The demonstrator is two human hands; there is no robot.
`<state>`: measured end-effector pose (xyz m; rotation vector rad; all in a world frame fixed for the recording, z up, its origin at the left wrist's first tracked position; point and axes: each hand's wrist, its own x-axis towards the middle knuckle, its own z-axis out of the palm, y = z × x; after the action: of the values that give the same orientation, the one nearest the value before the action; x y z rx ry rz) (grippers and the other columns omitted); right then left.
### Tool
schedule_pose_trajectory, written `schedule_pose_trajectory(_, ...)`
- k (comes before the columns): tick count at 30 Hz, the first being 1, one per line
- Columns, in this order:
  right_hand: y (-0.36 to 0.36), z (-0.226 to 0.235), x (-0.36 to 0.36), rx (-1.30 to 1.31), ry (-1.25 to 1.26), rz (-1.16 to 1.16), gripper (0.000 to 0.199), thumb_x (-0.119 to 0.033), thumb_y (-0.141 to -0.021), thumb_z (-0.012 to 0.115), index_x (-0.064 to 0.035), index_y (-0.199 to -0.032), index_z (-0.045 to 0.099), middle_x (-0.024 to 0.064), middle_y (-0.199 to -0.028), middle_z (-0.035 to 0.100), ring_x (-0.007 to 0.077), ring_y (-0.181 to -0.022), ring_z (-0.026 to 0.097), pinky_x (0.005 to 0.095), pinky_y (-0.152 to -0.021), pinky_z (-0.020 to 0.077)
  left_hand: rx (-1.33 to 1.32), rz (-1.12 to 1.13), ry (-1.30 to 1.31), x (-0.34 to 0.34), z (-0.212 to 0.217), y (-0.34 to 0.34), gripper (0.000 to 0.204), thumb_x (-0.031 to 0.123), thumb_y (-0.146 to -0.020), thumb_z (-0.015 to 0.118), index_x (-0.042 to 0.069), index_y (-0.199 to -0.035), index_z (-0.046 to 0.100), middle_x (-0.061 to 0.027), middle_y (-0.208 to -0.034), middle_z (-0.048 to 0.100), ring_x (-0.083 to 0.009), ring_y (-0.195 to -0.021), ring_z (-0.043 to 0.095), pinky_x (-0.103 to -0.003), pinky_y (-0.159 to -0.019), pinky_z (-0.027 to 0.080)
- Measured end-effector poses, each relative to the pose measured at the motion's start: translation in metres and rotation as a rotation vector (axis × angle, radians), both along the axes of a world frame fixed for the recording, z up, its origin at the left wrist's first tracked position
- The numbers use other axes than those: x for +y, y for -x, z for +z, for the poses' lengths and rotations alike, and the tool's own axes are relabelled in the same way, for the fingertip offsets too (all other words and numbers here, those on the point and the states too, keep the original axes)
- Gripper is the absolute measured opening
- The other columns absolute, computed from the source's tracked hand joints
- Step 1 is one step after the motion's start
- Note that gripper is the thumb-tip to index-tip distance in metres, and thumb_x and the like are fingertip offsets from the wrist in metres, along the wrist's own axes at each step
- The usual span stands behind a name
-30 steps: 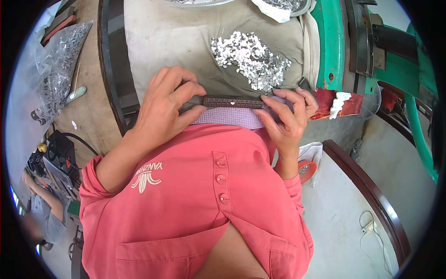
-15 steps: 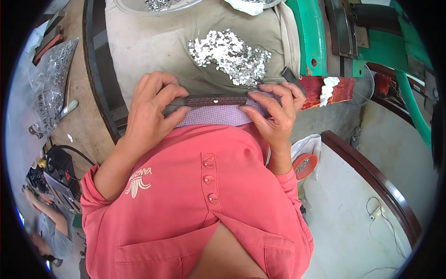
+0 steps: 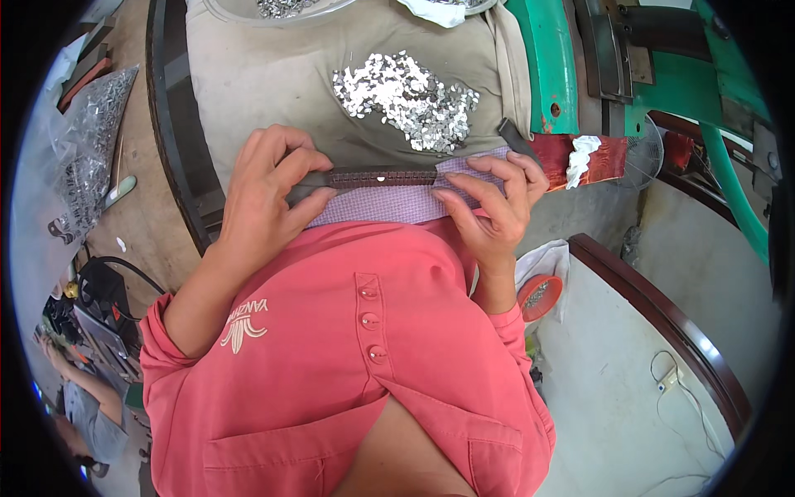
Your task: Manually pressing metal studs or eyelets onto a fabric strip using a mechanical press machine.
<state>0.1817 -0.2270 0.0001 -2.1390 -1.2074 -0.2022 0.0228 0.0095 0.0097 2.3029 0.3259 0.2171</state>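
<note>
A dark, narrow strip with a row of small notches lies crosswise over a purple checked cloth at my lap. One small pale piece sits near its middle. My left hand pinches the strip's left end between thumb and fingers. At the strip's right end is my right hand, thumb and fingers apart, with the fingertips just beside the end. Beyond the strip, a heap of small shiny silver pieces is spread on a grey-green cloth.
Clear tubs of metal pieces stand at the far edge. A green machine stands to the right, by a white crumpled cloth. On the left lies a clear bag of metal parts. A red bowl sits low right. Another person is far left.
My right fingers have loosened and drawn slightly right, off the strip's end. My left hand keeps its pinch, and the strip stays nearly in place.
</note>
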Motion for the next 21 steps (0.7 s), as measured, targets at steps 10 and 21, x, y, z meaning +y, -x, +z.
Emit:
schedule_pose_trajectory(10, 0.009, 0.01, 0.009, -0.053, -0.002, 0.0, 0.02, -0.017, -0.064, 0.087, -0.0164, -0.081, 0.076, -0.0007, -0.099, 0.067, 0.0263, -0.11, 0.049, 0.039, -0.098, 0.0371, -0.001, -0.001, 0.009, 0.001, 0.001, 0.0, 0.035, 0.002, -0.065, 0.081, 0.005, -0.096, 0.066, -0.0083, -0.102, 0.057, -0.028, -0.098, 0.054, -0.037, -0.083, 0.045)
schedule_pose_trajectory(21, 0.017, 0.005, 0.047, -0.138, 0.103, 0.194, 0.013, -0.019, -0.075, 0.073, -0.0199, -0.088, 0.073, -0.0041, -0.112, 0.066, 0.024, -0.116, 0.048, 0.0376, -0.095, 0.0355, -0.043, -0.015, 0.001, 0.002, 0.001, -0.001, 0.031, 0.009, -0.067, 0.081, 0.005, -0.093, 0.064, -0.0084, -0.101, 0.056, -0.0299, -0.095, 0.054, -0.04, -0.083, 0.044)
